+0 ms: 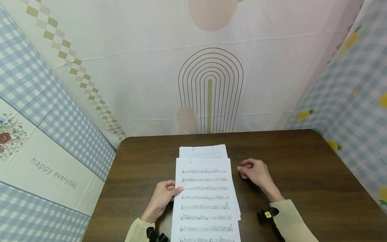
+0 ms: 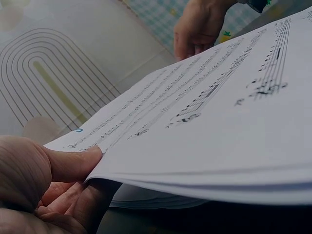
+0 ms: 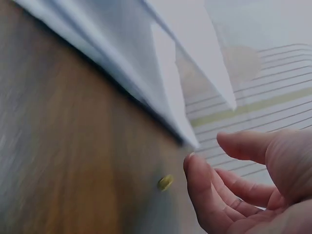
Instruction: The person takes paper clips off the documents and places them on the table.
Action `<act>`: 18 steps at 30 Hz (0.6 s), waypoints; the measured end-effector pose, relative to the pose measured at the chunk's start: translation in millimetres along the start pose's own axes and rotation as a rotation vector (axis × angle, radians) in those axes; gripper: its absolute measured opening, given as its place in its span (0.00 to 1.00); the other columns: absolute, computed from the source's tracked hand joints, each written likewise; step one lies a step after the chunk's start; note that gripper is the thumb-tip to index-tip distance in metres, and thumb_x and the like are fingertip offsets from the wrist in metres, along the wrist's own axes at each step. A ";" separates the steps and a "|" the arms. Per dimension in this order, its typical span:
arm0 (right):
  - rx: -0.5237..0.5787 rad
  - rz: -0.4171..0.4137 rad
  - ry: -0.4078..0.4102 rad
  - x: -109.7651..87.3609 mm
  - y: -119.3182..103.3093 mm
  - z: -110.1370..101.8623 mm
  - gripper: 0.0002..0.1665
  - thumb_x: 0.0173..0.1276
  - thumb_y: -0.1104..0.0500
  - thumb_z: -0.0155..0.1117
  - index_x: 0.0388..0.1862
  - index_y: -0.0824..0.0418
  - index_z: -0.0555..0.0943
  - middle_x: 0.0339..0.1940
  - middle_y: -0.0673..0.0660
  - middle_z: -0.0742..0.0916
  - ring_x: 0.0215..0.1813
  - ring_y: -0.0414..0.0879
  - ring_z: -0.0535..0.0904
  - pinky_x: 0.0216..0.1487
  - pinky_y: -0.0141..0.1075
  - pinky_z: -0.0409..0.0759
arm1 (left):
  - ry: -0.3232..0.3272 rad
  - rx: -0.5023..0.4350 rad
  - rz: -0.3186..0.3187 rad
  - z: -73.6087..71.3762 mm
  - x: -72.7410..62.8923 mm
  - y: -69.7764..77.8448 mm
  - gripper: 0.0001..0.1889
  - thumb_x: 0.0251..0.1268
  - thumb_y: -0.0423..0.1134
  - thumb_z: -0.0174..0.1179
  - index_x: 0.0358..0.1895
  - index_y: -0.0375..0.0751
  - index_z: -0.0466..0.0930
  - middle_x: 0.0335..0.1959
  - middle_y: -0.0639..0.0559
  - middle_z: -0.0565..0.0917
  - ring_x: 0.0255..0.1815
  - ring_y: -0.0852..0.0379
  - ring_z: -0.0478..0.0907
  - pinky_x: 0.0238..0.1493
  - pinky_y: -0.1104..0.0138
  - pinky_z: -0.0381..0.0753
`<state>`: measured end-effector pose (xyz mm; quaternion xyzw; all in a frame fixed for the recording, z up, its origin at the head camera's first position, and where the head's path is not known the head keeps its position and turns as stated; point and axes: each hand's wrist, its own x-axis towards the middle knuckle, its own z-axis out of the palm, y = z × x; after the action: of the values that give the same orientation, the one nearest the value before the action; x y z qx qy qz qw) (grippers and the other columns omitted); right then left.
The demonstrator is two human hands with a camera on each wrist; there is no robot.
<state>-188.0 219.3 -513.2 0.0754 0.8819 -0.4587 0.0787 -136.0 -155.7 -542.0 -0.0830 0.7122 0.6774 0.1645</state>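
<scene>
My left hand (image 1: 161,198) pinches the left edge of a sheaf of sheet music (image 1: 205,201), thumb on top and fingers beneath. In the left wrist view the sheaf (image 2: 219,131) is lifted and slightly bowed, with a gap under its near edge. A paper clip (image 1: 190,161) sits on its top edge. More papers (image 1: 202,152) lie beneath, showing past its top and right side. To the right, my right hand (image 1: 255,172) is held with loosely bent fingers; in the right wrist view, thumb and forefinger are apart with nothing between them.
A small gold-coloured piece (image 3: 165,183) lies on the table near the right fingertips. The brown wooden table (image 1: 302,161) extends to both sides of the papers. Behind it hangs a patterned cloth (image 1: 145,84), with checked cloth (image 1: 347,101) at the right.
</scene>
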 end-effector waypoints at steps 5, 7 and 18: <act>0.009 -0.058 0.026 -4.3 -16.1 -1.0 0.24 0.77 0.52 0.74 0.63 0.65 0.85 0.47 0.62 0.92 0.41 0.46 0.87 0.43 0.33 0.86 | -0.001 -0.005 0.000 -0.3 -0.8 -0.1 0.16 0.74 0.30 0.69 0.57 0.21 0.83 0.40 0.42 0.94 0.35 0.57 0.91 0.37 0.67 0.90; 0.012 -0.095 0.041 -5.9 -24.5 -0.2 0.23 0.76 0.52 0.75 0.62 0.65 0.86 0.49 0.62 0.91 0.43 0.48 0.86 0.41 0.32 0.83 | -0.003 -0.005 0.003 -0.3 -1.1 0.1 0.16 0.74 0.29 0.69 0.58 0.21 0.82 0.40 0.42 0.94 0.35 0.57 0.91 0.37 0.67 0.90; 0.005 -0.253 0.077 -3.4 -61.7 15.0 0.20 0.72 0.57 0.78 0.59 0.64 0.88 0.52 0.62 0.92 0.49 0.51 0.88 0.48 0.27 0.83 | -0.036 -0.018 0.006 2.4 -4.6 2.9 0.16 0.73 0.29 0.69 0.57 0.21 0.82 0.38 0.45 0.95 0.33 0.59 0.90 0.35 0.68 0.88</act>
<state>-196.3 171.7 -471.9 -0.0186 0.8856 -0.4638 -0.0135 -132.5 -153.6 -537.7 -0.0701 0.7032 0.6856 0.1748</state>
